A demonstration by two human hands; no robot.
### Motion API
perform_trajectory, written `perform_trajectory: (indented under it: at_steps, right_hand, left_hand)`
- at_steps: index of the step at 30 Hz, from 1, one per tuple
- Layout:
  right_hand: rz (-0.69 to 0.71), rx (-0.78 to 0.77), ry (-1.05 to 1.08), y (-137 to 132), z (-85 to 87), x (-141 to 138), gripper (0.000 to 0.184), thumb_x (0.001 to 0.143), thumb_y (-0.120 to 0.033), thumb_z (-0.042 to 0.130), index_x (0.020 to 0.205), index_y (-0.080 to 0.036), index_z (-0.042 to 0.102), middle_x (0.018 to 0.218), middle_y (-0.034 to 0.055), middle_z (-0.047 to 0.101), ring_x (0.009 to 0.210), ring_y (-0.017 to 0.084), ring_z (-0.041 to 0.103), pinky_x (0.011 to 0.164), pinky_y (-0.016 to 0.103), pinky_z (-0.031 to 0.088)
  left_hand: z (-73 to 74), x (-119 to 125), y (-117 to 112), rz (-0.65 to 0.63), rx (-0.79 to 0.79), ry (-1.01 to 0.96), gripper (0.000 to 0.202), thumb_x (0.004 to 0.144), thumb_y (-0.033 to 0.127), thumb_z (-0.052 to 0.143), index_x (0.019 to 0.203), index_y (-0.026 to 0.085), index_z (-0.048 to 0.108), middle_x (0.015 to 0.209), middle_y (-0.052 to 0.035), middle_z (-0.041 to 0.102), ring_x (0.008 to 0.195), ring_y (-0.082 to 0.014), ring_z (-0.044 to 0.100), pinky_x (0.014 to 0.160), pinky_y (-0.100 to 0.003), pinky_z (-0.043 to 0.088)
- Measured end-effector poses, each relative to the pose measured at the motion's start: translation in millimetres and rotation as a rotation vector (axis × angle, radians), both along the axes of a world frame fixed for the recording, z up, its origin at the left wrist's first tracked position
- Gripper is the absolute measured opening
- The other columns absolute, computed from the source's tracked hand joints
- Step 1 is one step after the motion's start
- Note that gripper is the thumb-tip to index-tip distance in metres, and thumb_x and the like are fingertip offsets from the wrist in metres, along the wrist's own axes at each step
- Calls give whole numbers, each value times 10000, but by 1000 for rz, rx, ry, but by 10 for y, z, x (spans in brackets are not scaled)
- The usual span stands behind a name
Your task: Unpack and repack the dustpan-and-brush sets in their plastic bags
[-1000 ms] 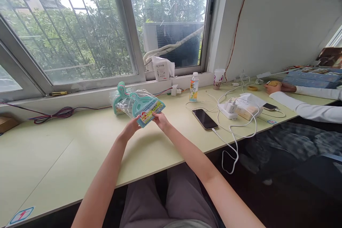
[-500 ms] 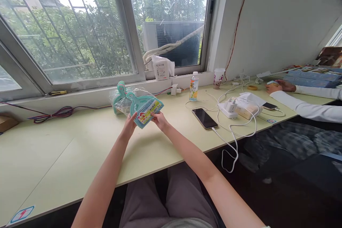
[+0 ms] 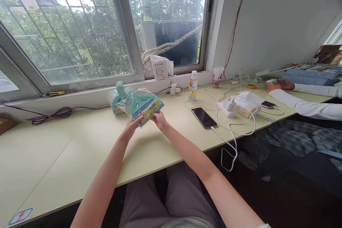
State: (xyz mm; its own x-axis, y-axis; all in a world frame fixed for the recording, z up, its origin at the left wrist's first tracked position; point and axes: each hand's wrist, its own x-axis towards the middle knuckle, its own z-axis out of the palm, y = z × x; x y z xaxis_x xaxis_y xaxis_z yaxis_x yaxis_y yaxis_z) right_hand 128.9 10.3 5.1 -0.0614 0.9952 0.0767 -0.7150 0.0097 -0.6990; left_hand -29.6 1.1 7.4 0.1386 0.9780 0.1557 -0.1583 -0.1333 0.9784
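Note:
A teal mini dustpan and brush set [image 3: 141, 104] in a clear plastic bag with a colourful label is held a little above the pale green desk [image 3: 80, 149]. My left hand [image 3: 131, 127] grips the bag's lower left corner. My right hand [image 3: 158, 118] pinches the label edge on the lower right. Both hands are closed on the package. A second teal set in plastic [image 3: 117, 99] lies behind it by the window sill.
A phone [image 3: 203, 117] on a white cable lies right of my hands, with a charger block [image 3: 227, 107], a drink bottle [image 3: 192, 86] and a cup [image 3: 217, 77] beyond. Another person's sleeved arm [image 3: 301, 107] rests on the desk at far right. Red and blue wires [image 3: 53, 114] run along the left.
The package has tilted flatter and dropped slightly, so its label now faces more upward. Both hands stay on it.

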Motion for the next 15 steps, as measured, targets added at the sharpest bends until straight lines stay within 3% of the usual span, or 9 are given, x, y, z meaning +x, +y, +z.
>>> perform_trajectory:
  at_steps: [5,10,15]
  right_hand:
    - [4,21,-10,-7,-3,-6,195,694,-90,709,826,-175,594,868,31,721,910,212,683,916,408,552]
    - [2,20,-20,-12,-19,-25,199,701,-95,718,848,-170,607,892,36,722,901,208,684,907,405,556]
    - [4,25,-11,8,-50,-18,195,718,-82,697,865,-170,604,880,21,722,850,182,686,875,367,569]
  left_hand:
    - [8,-15,-10,-22,-18,-40,698,606,348,844,1233,195,580,1265,-117,634,1227,-316,546,1021,-406,479]
    - [-20,-45,31,-45,-55,-101,601,730,441,743,1253,204,566,1293,-102,619,1205,-285,570,974,-366,522]
    - [-90,-66,91,-33,-42,-63,570,693,377,780,1198,179,604,1267,-110,635,1218,-297,558,982,-361,517]
